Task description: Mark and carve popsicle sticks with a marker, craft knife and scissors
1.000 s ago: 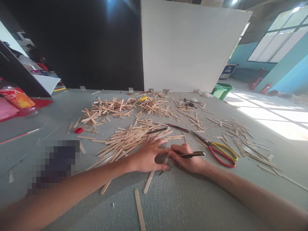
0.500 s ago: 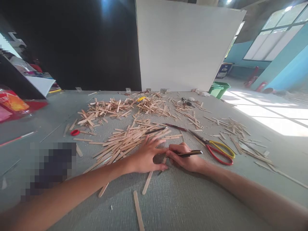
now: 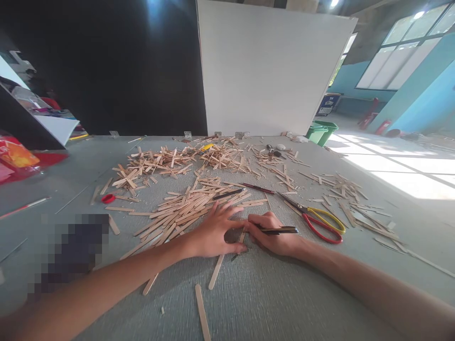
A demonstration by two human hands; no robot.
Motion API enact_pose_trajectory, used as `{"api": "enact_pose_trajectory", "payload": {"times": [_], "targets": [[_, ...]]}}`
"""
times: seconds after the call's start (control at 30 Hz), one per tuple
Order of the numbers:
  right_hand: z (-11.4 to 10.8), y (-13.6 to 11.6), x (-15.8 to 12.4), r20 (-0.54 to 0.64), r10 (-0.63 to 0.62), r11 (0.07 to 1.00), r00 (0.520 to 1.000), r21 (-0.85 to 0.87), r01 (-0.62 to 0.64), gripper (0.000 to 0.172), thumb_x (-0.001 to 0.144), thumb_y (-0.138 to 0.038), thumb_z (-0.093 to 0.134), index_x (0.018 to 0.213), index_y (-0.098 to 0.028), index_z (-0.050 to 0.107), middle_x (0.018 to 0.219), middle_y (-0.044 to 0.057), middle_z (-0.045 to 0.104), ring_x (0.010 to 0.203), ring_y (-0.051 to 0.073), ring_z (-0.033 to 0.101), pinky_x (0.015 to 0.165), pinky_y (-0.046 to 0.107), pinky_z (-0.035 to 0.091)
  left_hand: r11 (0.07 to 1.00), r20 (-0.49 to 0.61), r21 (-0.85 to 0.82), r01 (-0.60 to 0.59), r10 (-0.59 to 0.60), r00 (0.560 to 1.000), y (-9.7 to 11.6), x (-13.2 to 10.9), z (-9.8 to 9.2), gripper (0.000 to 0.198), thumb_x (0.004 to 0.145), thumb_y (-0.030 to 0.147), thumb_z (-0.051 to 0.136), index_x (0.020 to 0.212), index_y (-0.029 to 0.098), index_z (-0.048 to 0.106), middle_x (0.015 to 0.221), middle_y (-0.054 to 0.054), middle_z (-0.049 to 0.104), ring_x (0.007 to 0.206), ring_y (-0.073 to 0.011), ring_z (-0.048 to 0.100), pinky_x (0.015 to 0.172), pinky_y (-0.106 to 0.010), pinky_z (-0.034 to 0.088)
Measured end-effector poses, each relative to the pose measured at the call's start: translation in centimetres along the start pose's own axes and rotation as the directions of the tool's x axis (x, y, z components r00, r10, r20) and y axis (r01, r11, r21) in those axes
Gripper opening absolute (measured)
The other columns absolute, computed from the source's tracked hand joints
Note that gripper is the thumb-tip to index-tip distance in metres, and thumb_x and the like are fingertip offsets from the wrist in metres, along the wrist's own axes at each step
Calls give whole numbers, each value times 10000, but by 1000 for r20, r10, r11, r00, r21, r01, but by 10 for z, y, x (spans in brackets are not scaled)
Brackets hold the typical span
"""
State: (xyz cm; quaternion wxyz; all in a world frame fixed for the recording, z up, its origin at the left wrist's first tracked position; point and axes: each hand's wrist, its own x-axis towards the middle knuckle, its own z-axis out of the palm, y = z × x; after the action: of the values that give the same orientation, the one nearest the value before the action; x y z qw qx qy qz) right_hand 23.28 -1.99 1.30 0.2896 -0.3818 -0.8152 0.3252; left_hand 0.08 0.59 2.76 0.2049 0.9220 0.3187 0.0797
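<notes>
From 8 o'clock, the bare left forearm [image 3: 135, 272] slants up to the left hand [image 3: 213, 234], palm down and spread: thumb toward 3 o'clock, the other digits fanned between 1 and 3. The bare right forearm [image 3: 355, 279] enters from 4 o'clock; the right hand [image 3: 273, 237] is curled, just beside the left index fingertip.
</notes>
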Motion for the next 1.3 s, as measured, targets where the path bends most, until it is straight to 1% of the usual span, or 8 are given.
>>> {"api": "enact_pose_trajectory", "payload": {"times": [0.2, 0.4, 0.6, 0.83, 1.03, 1.13, 1.23, 1.3], "targets": [[-1, 0, -1, 13, 13, 999, 1000, 35, -13, 401, 1078, -365, 470, 707, -216, 499, 565, -40, 562, 497, 103, 467, 536, 235, 344, 1000, -11, -2, -4, 4, 1000, 0, 1, 1, 457, 863, 550, 795, 1280, 387, 704, 1641, -39, 413, 1559, -414, 252, 1230, -744, 60], [-1, 0, 0, 8, 3, 1000, 1000, 11, -3, 409, 1071, -364, 471, 690, -217, 487, 554, -46, 523, 506, 107, 436, 539, 246, 324, 1000, 8, -14, 0, 1, 1000, 1, 0, 0, 444, 881, 587, 762, 1276, 394, 705, 1657, -34, 390, 1569, -407, 229, 1231, -741, 56], [-2, 3, 0, 10, -5, 1000, 1000, -21, 5, 382, 1062, -375, 478, 713, -219, 472, 578, -49, 498, 530, 112, 387, 543, 264, 290, 1000, -2, -15, 0, 0, 1000, 1, 0, -1, 460, 880, 570, 771, 1303, 412, 683, 1655, -36, 394, 1570, -405, 230, 1230, -742, 66], [-1, 3, -1, 14, 11, 1000, 1000, -15, -11, 405, 1076, -381, 459, 707, -215, 464, 584, -49, 502, 529, 104, 402, 545, 255, 305, 1000, -8, -3, -10, 10, 1000, -3, 0, 2, 450, 884, 602, 750, 1286, 407, 694, 1655, -31, 394, 1566, -399, 240, 1234, -736, 64], [-5, -1, 0, 70, -55, 996, 996, -71, 60, 394, 1080, -371, 464, 718, -215, 470, 572, -73, 404, 522, 102, 348, 548, 263, 286, 1000, 18, 0, 18, -18, 1000, 3, 1, -3, 532, 873, 566, 781, 1373, 457, 636, 1668, -26, 379, 1564, -431, 232, 1215, -760, 79], [-5, -1, 2, 80, -78, 994, 994, -70, 84, 391, 1090, -370, 448, 734, -212, 490, 576, -73, 402, 522, 104, 345, 547, 268, 283, 999, 58, 15, 30, -31, 998, 6, 3, -7, 501, 877, 584, 768, 1346, 444, 659, 1673, -40, 374, 1562, -437, 235, 1204, -773, 92], [-5, 1, 2, 66, -101, 992, 993, -73, 106, 402, 1096, -355, 432, 727, -208, 491, 588, -64, 425, 528, 105, 350, 552, 273, 282, 999, 63, 23, 43, -45, 997, 7, 4, -7, 482, 861, 608, 771, 1296, 415, 699, 1671, -46, 377, 1555, -445, 250, 1208, -768, 86], [-4, 3, 1, 65, -107, 992, 992, -64, 111, 400, 1095, -337, 428, 726, -203, 504, 603, -55, 454, 535, 104, 370, 560, 271, 292, 998, 61, 32, 47, -49, 997, 8, 4, -8, 496, 863, 618, 764, 1309, 412, 693, 1672, -47, 375, 1552, -451, 254, 1210, -765, 86]]}}
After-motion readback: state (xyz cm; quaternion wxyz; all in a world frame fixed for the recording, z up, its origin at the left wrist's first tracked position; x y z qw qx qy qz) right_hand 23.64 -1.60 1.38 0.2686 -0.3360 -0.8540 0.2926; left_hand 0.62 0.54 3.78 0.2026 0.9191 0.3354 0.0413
